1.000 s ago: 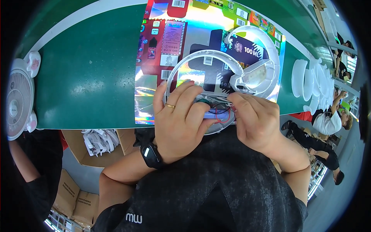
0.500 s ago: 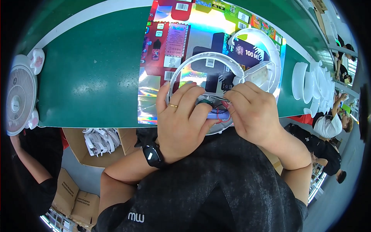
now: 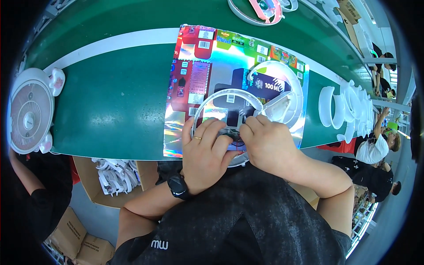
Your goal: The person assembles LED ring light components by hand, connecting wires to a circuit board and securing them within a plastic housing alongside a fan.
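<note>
A white plastic ring-shaped housing [image 3: 223,93] lies at the table's near edge, close against my body. My left hand [image 3: 205,145] grips its left side, the fingers curled over the rim and the thumb pressed inside. Within the ring, a dark round part [image 3: 230,134] and a bluish-purple piece [image 3: 236,145] with thin wires show between the hands. My right hand [image 3: 269,143] is pinched closed over that spot, its fingertips hiding what they hold. A second curved white plastic shell [image 3: 299,88] adjoins the ring at the upper right, on a shiny printed sheet [image 3: 174,119].
The sheet covers part of the green table [image 3: 101,106]. A round white fan-like unit [image 3: 31,112] stands at the left edge beside another person's arm. White curved shells [image 3: 349,108] are lined up at right. A pink-and-white part [image 3: 265,11] lies at the far side. Below, a cardboard box [image 3: 148,176] holds white parts.
The view has shifted, so the table sits lower and the far pink-and-white part shows. My right hand has drawn closer to my left, covering the wires that were more visible.
</note>
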The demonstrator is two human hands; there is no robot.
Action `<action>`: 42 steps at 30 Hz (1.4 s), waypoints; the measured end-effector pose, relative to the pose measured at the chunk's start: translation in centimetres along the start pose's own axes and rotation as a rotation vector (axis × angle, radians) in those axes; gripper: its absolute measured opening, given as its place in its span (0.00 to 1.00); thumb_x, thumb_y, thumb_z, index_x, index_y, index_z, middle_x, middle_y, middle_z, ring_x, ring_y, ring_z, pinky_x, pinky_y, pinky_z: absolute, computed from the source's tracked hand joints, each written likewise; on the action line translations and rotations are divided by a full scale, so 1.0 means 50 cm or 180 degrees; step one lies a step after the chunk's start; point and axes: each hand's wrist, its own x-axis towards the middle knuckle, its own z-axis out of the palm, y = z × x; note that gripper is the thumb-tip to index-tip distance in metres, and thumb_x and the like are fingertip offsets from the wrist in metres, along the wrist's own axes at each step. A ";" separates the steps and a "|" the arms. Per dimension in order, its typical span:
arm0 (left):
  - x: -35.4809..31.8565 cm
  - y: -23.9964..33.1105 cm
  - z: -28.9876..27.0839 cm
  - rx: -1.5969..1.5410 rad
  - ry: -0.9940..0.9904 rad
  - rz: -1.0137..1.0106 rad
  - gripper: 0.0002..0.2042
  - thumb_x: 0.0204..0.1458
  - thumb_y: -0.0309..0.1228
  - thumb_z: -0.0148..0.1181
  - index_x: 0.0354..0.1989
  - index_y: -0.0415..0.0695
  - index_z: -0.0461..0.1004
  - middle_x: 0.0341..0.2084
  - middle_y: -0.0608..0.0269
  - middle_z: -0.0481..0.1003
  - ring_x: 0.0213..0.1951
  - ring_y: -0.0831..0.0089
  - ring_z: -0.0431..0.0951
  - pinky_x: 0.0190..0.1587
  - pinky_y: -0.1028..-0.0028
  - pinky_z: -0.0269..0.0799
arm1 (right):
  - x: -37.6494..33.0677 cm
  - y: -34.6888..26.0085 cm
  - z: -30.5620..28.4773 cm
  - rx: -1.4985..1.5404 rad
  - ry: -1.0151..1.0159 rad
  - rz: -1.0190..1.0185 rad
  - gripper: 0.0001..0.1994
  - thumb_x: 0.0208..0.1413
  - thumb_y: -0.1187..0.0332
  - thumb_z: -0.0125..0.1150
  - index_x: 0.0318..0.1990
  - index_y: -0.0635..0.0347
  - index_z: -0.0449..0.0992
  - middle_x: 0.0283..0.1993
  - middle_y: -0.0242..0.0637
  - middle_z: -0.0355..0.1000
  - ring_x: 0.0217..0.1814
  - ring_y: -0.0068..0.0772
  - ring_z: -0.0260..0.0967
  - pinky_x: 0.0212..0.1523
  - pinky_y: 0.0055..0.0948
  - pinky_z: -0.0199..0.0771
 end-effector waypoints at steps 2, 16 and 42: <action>0.005 0.001 0.000 0.0025 0.0024 0.0041 0.15 0.43 0.37 0.71 0.37 0.46 0.74 0.48 0.57 0.73 0.55 0.58 0.72 0.64 0.47 0.51 | 0.001 0.008 -0.002 0.0005 -0.0046 -0.0020 0.12 0.40 0.70 0.64 0.34 0.61 0.71 0.33 0.38 0.68 0.36 0.40 0.72 0.28 0.34 0.75; -0.002 -0.010 -0.055 0.0272 0.0438 -0.0006 0.17 0.40 0.35 0.74 0.35 0.46 0.74 0.47 0.59 0.73 0.51 0.58 0.73 0.63 0.47 0.51 | 0.222 0.543 -0.050 0.0179 0.2178 0.1912 0.22 0.56 0.60 0.57 0.57 0.59 0.76 0.56 0.52 0.75 0.57 0.51 0.74 0.57 0.42 0.72; -0.108 -0.310 -0.342 0.1521 0.2611 -0.2150 0.16 0.48 0.39 0.70 0.39 0.43 0.75 0.36 0.55 0.77 0.43 0.54 0.76 0.54 0.54 0.61 | 0.184 0.990 0.061 0.0171 0.1457 0.2247 0.10 0.56 0.70 0.55 0.34 0.68 0.81 0.27 0.50 0.77 0.30 0.46 0.77 0.32 0.44 0.71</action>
